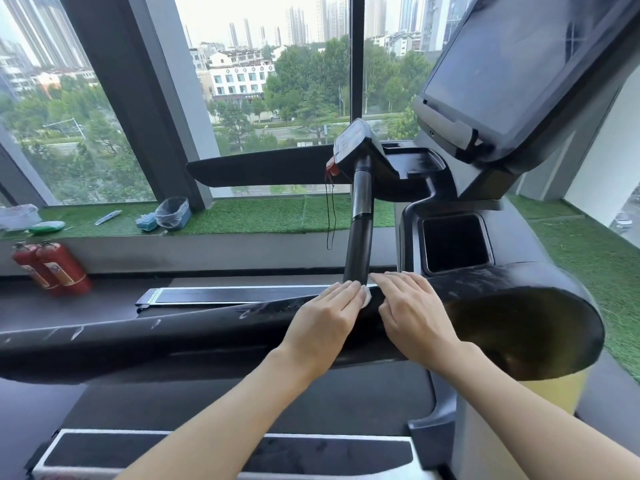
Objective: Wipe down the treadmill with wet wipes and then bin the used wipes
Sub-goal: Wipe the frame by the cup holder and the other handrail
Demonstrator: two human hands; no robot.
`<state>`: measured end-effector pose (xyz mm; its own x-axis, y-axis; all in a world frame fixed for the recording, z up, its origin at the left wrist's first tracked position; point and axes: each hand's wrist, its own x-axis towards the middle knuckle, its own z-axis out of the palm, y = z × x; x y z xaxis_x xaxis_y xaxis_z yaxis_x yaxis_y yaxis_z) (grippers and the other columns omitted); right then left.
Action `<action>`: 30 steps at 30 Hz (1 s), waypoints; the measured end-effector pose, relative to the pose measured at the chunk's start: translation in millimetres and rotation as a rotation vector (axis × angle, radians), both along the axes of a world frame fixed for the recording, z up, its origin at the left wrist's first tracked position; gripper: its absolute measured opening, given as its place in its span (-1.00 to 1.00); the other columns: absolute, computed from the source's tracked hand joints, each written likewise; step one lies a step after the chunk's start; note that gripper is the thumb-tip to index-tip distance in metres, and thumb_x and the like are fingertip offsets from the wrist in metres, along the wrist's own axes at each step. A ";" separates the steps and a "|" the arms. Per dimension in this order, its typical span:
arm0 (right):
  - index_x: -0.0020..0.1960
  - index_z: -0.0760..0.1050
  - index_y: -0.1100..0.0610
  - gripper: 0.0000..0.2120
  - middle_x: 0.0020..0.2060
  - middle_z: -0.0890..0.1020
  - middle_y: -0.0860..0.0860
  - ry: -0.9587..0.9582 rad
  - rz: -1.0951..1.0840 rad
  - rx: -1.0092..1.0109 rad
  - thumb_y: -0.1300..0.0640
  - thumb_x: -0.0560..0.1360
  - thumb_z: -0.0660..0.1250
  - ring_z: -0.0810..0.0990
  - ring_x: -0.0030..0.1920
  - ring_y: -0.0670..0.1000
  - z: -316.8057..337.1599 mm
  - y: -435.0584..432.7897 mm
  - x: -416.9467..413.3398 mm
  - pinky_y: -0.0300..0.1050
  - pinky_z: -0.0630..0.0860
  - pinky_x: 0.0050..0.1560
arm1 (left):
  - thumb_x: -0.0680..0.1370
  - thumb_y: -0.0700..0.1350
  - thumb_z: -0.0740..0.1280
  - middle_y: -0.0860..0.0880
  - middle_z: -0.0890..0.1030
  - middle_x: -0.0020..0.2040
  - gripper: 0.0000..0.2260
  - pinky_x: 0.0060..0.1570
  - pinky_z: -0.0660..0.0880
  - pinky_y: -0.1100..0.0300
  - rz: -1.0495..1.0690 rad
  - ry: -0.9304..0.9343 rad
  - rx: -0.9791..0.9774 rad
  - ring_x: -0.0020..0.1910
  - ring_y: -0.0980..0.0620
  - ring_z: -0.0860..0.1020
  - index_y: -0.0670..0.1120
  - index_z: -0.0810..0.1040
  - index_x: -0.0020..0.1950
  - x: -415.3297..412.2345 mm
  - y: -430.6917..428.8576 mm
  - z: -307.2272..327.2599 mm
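Wipe (366,296) beneath left fingers (347,289) on handrail (207,329)

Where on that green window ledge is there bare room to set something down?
Bare turf runs from the lined bin right to the treadmill's upright bar, and again past the console screen on the right. The ledge's left end is crowded: blue pack, tube, green packet, plastic bag.

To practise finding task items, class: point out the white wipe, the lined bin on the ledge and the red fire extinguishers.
white wipe (367,298): head view, its exposed corner.
lined bin (180,218): head view, its side wall.
fire extinguishers (65,270): head view, the right-hand cylinder's body.
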<state>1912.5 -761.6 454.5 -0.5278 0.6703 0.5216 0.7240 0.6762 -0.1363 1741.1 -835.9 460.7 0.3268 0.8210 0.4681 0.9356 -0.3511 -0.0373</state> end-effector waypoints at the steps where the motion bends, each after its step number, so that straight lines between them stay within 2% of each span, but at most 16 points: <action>1: 0.26 0.56 0.21 -0.53 0.11 0.67 0.06 -0.001 0.001 0.003 0.14 0.47 0.05 0.60 0.17 0.06 -0.1 0.2 0.9 -0.09 0.32 0.32 | 0.27 -0.46 0.53 -0.16 0.62 0.24 -0.41 0.36 0.42 0.12 0.001 0.040 0.013 0.25 -0.07 0.59 -0.25 0.57 0.29 -7.3 -5.9 2.3; 7: 0.29 0.54 0.20 -0.52 0.02 0.68 0.03 -0.042 -0.002 0.020 0.13 0.48 0.04 0.61 0.06 0.07 -0.5 0.7 0.7 -0.09 0.32 0.28 | 0.28 -0.51 0.50 -0.16 0.63 0.22 -0.41 0.31 0.47 0.08 0.110 0.077 0.002 0.23 -0.10 0.60 -0.26 0.56 0.29 -56.5 -31.0 3.8; 9: 0.31 0.53 0.19 -0.51 0.03 0.67 0.02 -0.065 0.002 0.017 0.13 0.48 0.04 0.60 0.08 0.07 0.4 0.1 0.0 -0.07 0.34 0.27 | 0.21 -0.52 0.53 -0.15 0.66 0.15 -0.39 0.20 0.53 0.08 0.204 0.028 -0.009 0.15 -0.11 0.65 -0.25 0.60 0.24 -71.4 -38.0 6.2; 12: 0.31 0.52 0.19 -0.54 0.14 0.64 0.04 -0.065 0.027 0.025 0.20 0.45 0.15 0.56 0.19 0.07 4.4 -2.4 -6.7 -0.05 0.33 0.31 | 0.04 -0.61 0.51 -0.17 0.69 0.08 -0.29 0.01 0.60 0.07 0.379 -0.093 -0.014 0.03 -0.12 0.69 -0.26 0.64 0.17 -81.4 -42.2 11.0; 15: 0.31 0.53 0.20 -0.54 0.23 0.60 0.07 -0.048 0.086 0.028 0.21 0.44 0.17 0.51 0.31 0.07 10.3 -7.5 -31.1 -0.05 0.27 0.35 | 0.09 -0.55 0.44 -0.20 0.65 0.14 -0.33 0.14 0.56 0.04 0.313 -0.080 0.019 0.13 -0.14 0.65 -0.27 0.61 0.20 -52.8 -31.8 5.9; 18: 0.37 0.48 0.16 -0.53 0.32 0.55 0.04 -0.104 0.128 0.030 0.13 0.51 0.10 0.44 0.40 0.04 4.4 -12.3 -51.8 -0.03 0.25 0.42 | 0.08 -0.46 0.56 -0.25 0.60 0.24 -0.27 0.30 0.48 0.01 0.260 -0.010 -0.051 0.25 -0.16 0.59 -0.30 0.58 0.26 -30.3 -27.6 -5.2; 23: 0.32 0.53 0.15 -0.57 0.19 0.65 0.00 -0.176 0.118 0.083 0.07 0.58 0.05 0.51 0.35 0.00 -5.6 -12.1 -51.0 -0.04 0.24 0.42 | 0.23 -0.50 0.51 -0.22 0.58 0.28 -0.33 0.29 0.50 -0.01 0.243 0.041 -0.048 0.28 -0.14 0.57 -0.28 0.53 0.34 -70.5 -47.1 -5.5; 28: 0.31 0.54 0.15 -0.58 0.16 0.66 0.01 -0.161 0.110 0.091 0.09 0.58 0.06 0.52 0.34 0.01 -6.7 -12.5 -53.4 -0.01 0.29 0.41 | 0.16 -0.59 0.46 -0.22 0.57 0.31 -0.23 0.29 0.49 -0.04 0.347 0.068 -0.078 0.31 -0.15 0.54 -0.29 0.50 0.37 -113.5 -75.2 -10.1; 30: 0.30 0.55 0.15 -0.57 0.16 0.66 0.00 -0.152 0.101 0.087 0.09 0.58 0.05 0.52 0.34 0.01 -7.6 -13.1 -54.9 -0.01 0.30 0.41 | 0.10 -0.62 0.46 -0.22 0.60 0.25 -0.22 0.29 0.45 -0.10 0.437 -0.002 -0.061 0.26 -0.17 0.58 -0.30 0.55 0.31 -124.1 -80.2 -7.4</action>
